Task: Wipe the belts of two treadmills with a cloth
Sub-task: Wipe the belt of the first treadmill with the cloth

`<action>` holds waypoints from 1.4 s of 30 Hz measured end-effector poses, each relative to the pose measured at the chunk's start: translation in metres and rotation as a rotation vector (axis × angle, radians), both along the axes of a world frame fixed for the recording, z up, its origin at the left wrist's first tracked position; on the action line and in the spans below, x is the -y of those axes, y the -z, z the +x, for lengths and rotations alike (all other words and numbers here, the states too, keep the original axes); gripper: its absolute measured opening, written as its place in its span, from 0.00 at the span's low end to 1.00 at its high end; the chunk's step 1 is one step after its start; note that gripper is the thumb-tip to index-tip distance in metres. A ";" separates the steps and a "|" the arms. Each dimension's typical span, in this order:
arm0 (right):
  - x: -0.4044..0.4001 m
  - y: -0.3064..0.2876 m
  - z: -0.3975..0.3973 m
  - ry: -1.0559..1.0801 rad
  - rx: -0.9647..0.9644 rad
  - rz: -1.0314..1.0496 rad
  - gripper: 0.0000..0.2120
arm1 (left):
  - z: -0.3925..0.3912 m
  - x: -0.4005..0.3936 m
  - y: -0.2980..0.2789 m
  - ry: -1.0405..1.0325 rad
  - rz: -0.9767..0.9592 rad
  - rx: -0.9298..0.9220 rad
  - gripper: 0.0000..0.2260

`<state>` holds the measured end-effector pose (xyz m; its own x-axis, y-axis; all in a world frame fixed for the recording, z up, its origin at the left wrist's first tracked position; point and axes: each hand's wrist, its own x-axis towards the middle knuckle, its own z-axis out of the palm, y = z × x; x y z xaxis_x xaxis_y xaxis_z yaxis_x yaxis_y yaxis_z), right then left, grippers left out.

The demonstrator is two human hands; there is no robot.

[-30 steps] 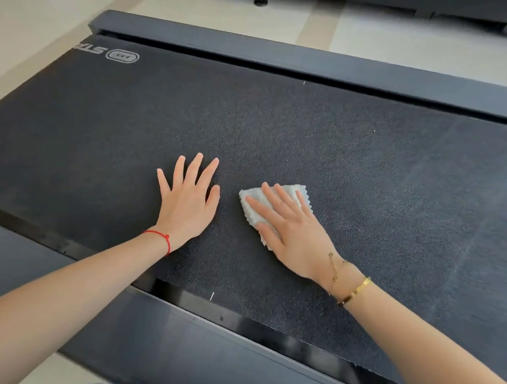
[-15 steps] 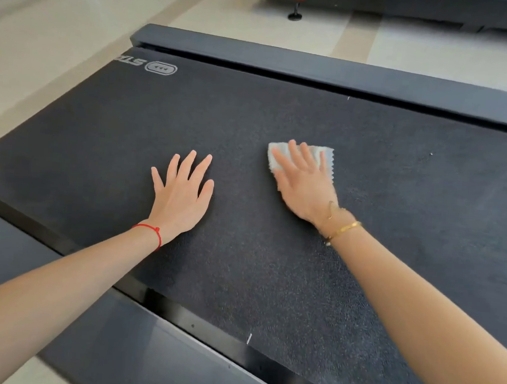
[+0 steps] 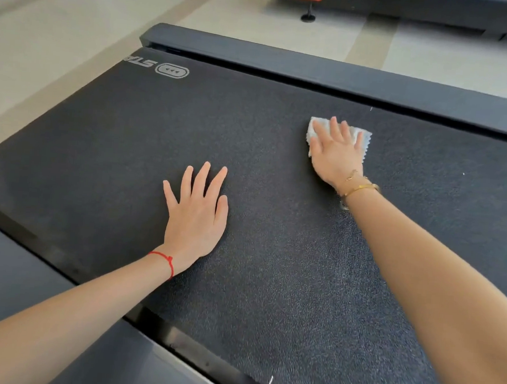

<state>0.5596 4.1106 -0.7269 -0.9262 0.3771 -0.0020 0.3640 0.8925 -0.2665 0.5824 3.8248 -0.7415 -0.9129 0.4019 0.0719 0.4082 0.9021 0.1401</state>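
Observation:
A wide black treadmill belt point(image 3: 271, 268) fills most of the view. My right hand point(image 3: 336, 154) lies flat on a small white cloth point(image 3: 361, 137), pressing it onto the belt close to the far side rail. The cloth shows only at its left corner and zigzag right edge; the rest is under the hand. My left hand point(image 3: 198, 210) rests flat on the belt with fingers spread, nearer to me and to the left of the cloth. A second treadmill point(image 3: 409, 4) with a red label stands at the top of the view.
Dark side rails run along the belt, the far rail point(image 3: 330, 66) behind the cloth and the near rail point(image 3: 44, 291) under my left forearm. Pale tiled floor point(image 3: 62, 28) lies left and beyond. A small black foot point(image 3: 308, 15) of the other treadmill stands on it.
My right hand has slid the cloth away from me across the belt, from beside my left hand to near the far rail. My left hand has stayed planted.

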 end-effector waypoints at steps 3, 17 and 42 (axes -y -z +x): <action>0.025 0.001 0.004 -0.068 -0.017 0.005 0.23 | -0.001 0.000 0.001 0.001 0.004 -0.002 0.26; 0.041 -0.002 0.114 -0.014 -0.042 -0.043 0.23 | -0.004 0.005 0.001 0.061 0.012 0.022 0.26; 0.171 -0.016 0.248 0.038 0.043 -0.046 0.24 | -0.018 0.054 -0.002 0.339 0.042 0.021 0.26</action>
